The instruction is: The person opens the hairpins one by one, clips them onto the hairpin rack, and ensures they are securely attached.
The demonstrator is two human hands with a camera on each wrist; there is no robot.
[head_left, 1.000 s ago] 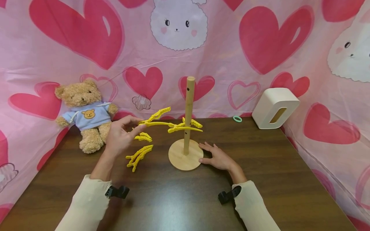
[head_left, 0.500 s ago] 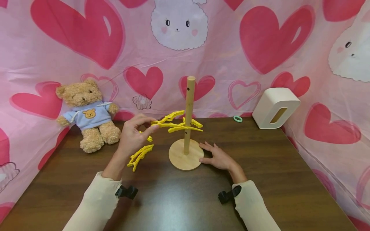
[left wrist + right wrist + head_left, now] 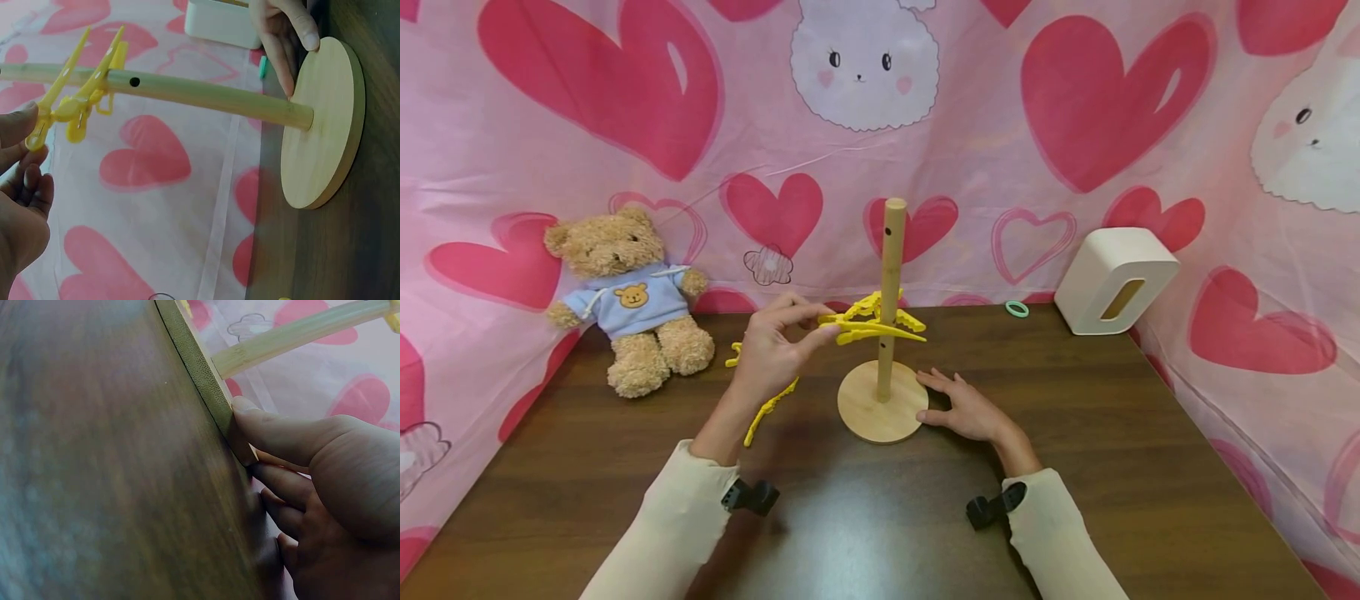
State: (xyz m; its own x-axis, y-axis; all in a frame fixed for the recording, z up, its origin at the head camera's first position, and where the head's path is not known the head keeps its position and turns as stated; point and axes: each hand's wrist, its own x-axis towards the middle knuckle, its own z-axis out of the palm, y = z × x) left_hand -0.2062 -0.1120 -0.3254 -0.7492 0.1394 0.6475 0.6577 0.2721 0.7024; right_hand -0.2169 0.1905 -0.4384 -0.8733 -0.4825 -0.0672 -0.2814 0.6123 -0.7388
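Note:
A wooden stand [image 3: 892, 267] with a round base [image 3: 865, 408] stands upright mid-table. One yellow alligator hair clip [image 3: 912, 322] is clamped across its pole, low down. My left hand [image 3: 775, 348] pinches the tail end of a second yellow hair clip [image 3: 65, 69] between thumb and fingers. That clip's spread jaws reach the pole right beside the first clip [image 3: 76, 130], one on each side of it in the head view. At the base's right rim, my right hand [image 3: 962, 407] holds the edge, thumb [image 3: 275, 428] and fingertips against the wood.
More yellow hair clips [image 3: 771, 406] lie on the brown table [image 3: 865, 517], partly hidden behind my left hand. A teddy bear [image 3: 640, 296] in a blue top sits at the back left. Toward the back right are a mint-green ring [image 3: 1017, 309] and a white box [image 3: 1093, 275].
My left hand has moved rightward, bringing its hair clip from beside the pole up to it, with the jaws now overlapping the pole. My right hand has stayed on the base.

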